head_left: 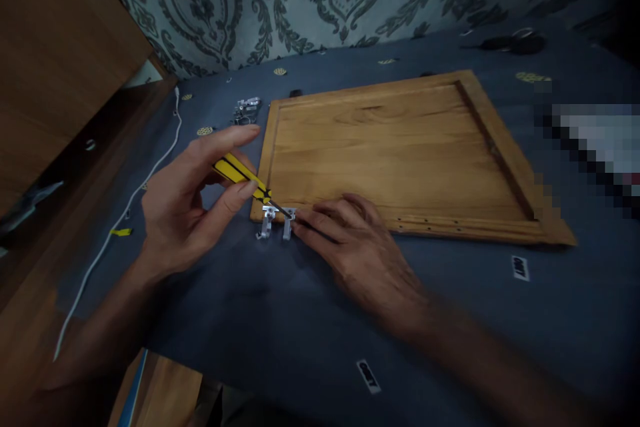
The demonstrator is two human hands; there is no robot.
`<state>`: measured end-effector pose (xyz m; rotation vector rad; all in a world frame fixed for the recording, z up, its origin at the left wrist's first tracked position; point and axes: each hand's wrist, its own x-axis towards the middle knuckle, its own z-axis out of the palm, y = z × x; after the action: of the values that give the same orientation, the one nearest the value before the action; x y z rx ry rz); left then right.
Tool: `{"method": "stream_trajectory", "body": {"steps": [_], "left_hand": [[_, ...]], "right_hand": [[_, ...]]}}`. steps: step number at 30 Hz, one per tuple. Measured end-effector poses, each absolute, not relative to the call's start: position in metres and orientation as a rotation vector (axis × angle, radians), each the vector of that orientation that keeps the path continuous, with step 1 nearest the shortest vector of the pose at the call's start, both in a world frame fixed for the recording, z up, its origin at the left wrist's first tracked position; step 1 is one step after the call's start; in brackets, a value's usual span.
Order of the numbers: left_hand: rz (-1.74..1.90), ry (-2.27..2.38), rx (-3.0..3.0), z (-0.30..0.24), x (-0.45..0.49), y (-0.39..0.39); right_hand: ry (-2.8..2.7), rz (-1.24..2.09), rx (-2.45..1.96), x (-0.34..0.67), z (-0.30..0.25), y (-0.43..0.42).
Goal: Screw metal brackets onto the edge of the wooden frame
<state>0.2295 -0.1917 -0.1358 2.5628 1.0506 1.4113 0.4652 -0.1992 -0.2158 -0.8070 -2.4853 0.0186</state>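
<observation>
My left hand (200,197) is closed around a yellow and black screwdriver (243,177), its index finger raised along the handle. The shaft slants down to a metal cabinet hinge (289,221), where the tip meets it. A second hinge (269,220) sits just left of it, on the same near edge of a framed wooden panel (390,153). At the right side of the first hinge, the thumb and index fingertips of my right hand (357,247) press close together against it. The other fingers of that hand rest on the panel; its fingertips are partly hidden.
Loose metal hinges (246,109) lie beyond the panel's left corner. A black-handled tool (515,43) is at the back right. A white cord (133,200) runs along the left side of the blue-grey cloth (300,333). A pixelated object (597,147) is at the right.
</observation>
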Motion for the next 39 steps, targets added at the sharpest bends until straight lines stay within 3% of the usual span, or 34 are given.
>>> {"method": "stream_trajectory", "body": {"steps": [14,21,26,39], "left_hand": [[1.412,1.026,2.547,-0.137,0.227,-0.190],[1.607,1.015,2.493,-0.139,0.229,-0.188],[1.486,0.938,2.517,-0.138,0.230,-0.188],[1.639,1.183,2.507,-0.132,0.245,-0.193]], "right_hand": [[-2.502,0.038,-0.818,0.466,-0.215,-0.200],[-2.474,0.019,-0.800,0.465,-0.216,-0.199],[-2.483,0.004,-0.799,0.466,-0.218,-0.199],[-2.520,0.021,-0.829,0.465,-0.216,-0.200]]}}
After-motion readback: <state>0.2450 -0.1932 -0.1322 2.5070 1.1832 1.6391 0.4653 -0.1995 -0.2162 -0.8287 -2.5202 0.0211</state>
